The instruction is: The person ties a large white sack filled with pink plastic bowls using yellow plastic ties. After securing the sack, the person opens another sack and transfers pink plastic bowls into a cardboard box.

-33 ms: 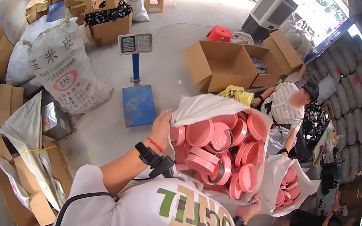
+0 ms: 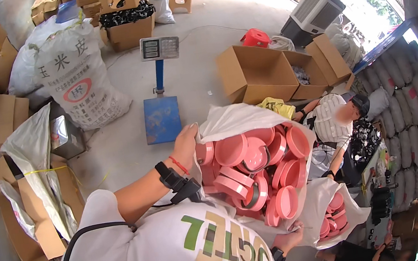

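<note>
A white woven sack [image 2: 237, 118] hangs wide-mouthed in front of me, full of round pink plastic caps [image 2: 232, 151], some with a dark grey ring inside. My left hand [image 2: 187, 144] is closed on the sack's upper left rim. At its lower rim, my right hand [image 2: 289, 239] grips the sack edge, its fingers partly hidden. Just right of it stands a second white sack [image 2: 308, 236] holding more pink caps [image 2: 336, 216]. A co-worker's hand [image 2: 328, 174] is at that second sack's upper edge.
Ahead stands a blue platform scale [image 2: 162, 123]. A large printed sack [image 2: 76, 81] and cartons [image 2: 32, 221] are at left. Open cardboard boxes [image 2: 254, 70] lie ahead right, near an air cooler [image 2: 312, 9]. The co-worker [image 2: 331, 124] sits close on the right, before stacked sacks [image 2: 405, 114].
</note>
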Motion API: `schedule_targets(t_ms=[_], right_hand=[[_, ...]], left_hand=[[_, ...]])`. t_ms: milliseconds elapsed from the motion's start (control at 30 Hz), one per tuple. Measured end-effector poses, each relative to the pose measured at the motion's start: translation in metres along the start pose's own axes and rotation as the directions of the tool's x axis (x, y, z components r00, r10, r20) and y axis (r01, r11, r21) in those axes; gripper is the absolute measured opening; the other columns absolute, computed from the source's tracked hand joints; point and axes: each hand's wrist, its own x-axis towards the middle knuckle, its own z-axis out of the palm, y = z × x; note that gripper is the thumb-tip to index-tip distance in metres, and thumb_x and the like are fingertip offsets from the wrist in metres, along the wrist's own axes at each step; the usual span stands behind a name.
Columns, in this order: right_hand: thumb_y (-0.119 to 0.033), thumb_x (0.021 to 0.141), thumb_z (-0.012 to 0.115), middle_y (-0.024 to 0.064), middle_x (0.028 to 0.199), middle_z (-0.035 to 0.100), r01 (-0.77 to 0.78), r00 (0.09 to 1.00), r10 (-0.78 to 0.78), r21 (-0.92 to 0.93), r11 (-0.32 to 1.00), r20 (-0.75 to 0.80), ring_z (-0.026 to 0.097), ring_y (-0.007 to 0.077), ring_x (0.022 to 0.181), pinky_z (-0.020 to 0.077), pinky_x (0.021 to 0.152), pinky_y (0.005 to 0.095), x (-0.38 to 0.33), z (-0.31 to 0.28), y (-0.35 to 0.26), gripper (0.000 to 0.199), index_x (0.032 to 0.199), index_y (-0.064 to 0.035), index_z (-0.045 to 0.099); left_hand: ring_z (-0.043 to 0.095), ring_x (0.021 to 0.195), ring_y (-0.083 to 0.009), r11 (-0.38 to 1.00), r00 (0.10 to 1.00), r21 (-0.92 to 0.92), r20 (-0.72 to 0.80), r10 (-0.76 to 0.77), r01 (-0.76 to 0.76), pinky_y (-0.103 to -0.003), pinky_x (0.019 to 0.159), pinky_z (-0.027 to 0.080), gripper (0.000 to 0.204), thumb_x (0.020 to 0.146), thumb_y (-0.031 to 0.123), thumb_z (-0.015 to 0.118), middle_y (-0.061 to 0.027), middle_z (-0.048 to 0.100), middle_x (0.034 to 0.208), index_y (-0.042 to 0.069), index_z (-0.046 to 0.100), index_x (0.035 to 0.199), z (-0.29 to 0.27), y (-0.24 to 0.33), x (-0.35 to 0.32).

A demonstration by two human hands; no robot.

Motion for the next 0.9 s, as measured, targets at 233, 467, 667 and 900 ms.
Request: schedule_targets(t_ms=[233,467,667,900], right_hand=[[-0.010,0.078,0.038,-0.0015,0.062,0.031,-0.041,0.987,0.037,0.024,0.999,0.157,0.033,0.0121,0.057,0.0304,0.059,0.0246,-0.002,0.037,0.012,0.013,0.065,-0.0118,0.039],[-0.005,0.081,0.038,-0.0010,0.063,0.033,-0.202,0.897,0.171,0.034,0.979,0.408,0.034,0.0117,0.058,0.0309,0.059,0.0238,0.003,0.101,0.039,0.015,0.067,-0.0101,0.040],[-0.003,0.079,0.035,-0.0001,0.066,0.036,-0.119,0.803,0.173,-0.131,0.984,0.570,0.034,0.0116,0.060,0.0314,0.060,0.0245,0.001,0.194,0.044,0.013,0.069,-0.0085,0.041],[-0.001,0.075,0.035,0.0023,0.070,0.040,-0.053,0.722,0.157,-0.173,0.984,0.673,0.035,0.0125,0.064,0.0319,0.063,0.0245,0.004,0.272,0.055,0.011,0.075,-0.0063,0.045]], left_hand=[[0.048,0.074,-0.0112,0.998,0.988,-0.024,-0.144,0.059,-0.063,-0.026,0.072,0.040,0.018,0.094,0.023,0.045,-0.0005,0.050,0.077,0.009,0.051,0.085,-0.046,0.042,-0.064],[0.050,0.072,-0.0123,0.981,0.932,-0.016,-0.316,0.180,-0.195,-0.027,0.070,0.042,0.017,0.094,0.026,0.046,-0.0006,0.050,0.077,0.010,0.051,0.091,-0.100,0.050,-0.078],[0.049,0.079,-0.0129,0.952,0.855,-0.191,-0.506,0.115,-0.241,-0.028,0.075,0.040,0.017,0.094,0.021,0.044,-0.0005,0.049,0.081,0.009,0.051,0.085,-0.137,0.062,-0.099],[0.049,0.083,-0.0148,0.959,0.848,-0.032,-0.475,0.234,-0.282,-0.028,0.079,0.040,0.022,0.097,0.019,0.036,-0.0038,0.049,0.087,0.004,0.051,0.091,-0.164,0.059,-0.091]])
